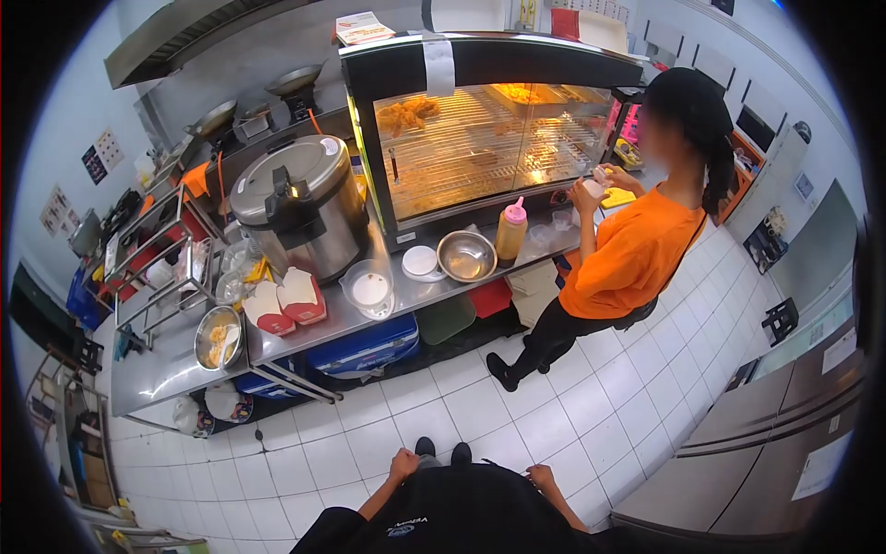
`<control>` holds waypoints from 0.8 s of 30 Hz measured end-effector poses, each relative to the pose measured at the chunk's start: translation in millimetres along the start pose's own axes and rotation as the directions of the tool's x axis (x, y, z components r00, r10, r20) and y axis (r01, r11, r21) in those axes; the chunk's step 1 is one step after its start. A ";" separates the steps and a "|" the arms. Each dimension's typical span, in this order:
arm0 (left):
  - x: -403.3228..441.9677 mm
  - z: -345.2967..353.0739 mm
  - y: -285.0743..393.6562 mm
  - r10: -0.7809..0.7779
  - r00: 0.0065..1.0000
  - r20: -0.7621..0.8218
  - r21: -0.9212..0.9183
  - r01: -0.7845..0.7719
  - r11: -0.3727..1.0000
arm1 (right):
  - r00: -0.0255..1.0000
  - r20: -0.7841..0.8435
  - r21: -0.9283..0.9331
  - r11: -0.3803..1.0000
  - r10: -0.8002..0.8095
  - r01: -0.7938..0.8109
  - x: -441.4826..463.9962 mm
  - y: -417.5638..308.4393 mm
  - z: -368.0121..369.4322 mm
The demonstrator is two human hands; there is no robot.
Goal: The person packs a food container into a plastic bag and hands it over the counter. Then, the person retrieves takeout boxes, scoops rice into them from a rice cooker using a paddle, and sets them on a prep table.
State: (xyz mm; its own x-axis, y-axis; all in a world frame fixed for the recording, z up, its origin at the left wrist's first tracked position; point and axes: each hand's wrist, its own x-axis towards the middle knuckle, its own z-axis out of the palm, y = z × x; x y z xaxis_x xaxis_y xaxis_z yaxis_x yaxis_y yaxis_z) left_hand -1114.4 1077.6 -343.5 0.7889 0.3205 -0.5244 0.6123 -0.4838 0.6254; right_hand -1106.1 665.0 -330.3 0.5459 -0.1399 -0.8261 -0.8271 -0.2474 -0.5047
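At the bottom of the head view, my left hand (403, 464) is curled closed beside the front of my black shirt (452, 508). Whatever its fingers hold, if anything, is hidden. On the other side of the shirt, my right hand (541, 477) is also curled, its fingers against the dark cloth edge; what is in them does not show clearly. Both hands hang low over the tiled floor, apart from the counter. A steel bowl (467, 257), a squeeze bottle (511, 231) with a pink cap and a white round container (421, 262) stand on the counter ahead.
A co-worker in an orange shirt (618, 249) stands right, handling something small and white. A heated display cabinet (489, 148) holds fried food. Left of it are a large steel cooker (300, 208), red-and-white boxes (301, 295) and a food bowl (220, 339). Steel fridge doors (738, 443) stand right.
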 end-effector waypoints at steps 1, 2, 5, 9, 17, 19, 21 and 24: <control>1.3 0.1 -0.4 0.010 1.000 0.005 0.002 -0.010 1.000 | 1.000 -0.002 0.001 1.000 0.000 0.000 -1.5 -2.2 0.2; 1.2 -0.5 0.2 0.002 1.000 0.010 -0.003 -0.002 1.000 | 1.000 -0.003 -0.011 1.000 -0.003 0.003 0.5 -1.5 0.7; 1.9 -0.4 0.0 -0.012 1.000 0.020 -0.005 0.012 1.000 | 1.000 0.000 -0.048 0.999 -0.026 0.026 8.0 5.1 1.0; 4.8 0.8 -5.0 -0.024 0.998 0.049 0.005 0.024 1.000 | 0.996 0.017 -0.144 0.986 -0.083 0.085 17.4 11.2 -0.1; 7.6 -2.3 -2.7 -0.067 0.993 0.093 0.016 0.066 0.998 | 0.834 0.253 -0.611 0.588 -0.490 0.531 84.1 67.7 -11.2; 9.8 -0.5 -6.7 -0.078 0.992 0.097 0.028 0.075 0.997 | 0.821 0.272 -0.564 0.608 -0.503 0.559 73.2 63.9 -14.2; 10.2 -0.2 -10.3 -0.080 0.990 0.117 -0.002 0.081 0.997 | 0.815 0.255 -0.611 0.566 -0.521 0.553 85.2 71.3 -12.4; 9.2 -2.8 -6.3 -0.085 0.990 0.116 -0.030 0.089 0.996 | 0.961 0.073 -0.370 0.888 -0.266 0.274 57.4 41.5 -6.7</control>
State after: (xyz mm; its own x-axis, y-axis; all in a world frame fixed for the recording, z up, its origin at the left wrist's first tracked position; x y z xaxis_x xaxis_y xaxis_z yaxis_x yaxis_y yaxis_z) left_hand -1110.8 1085.9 -350.7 0.7226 0.2640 -0.6388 0.6812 -0.4288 0.5933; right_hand -1108.2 640.4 -397.0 0.7350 0.0015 -0.6780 -0.5353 -0.6124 -0.5817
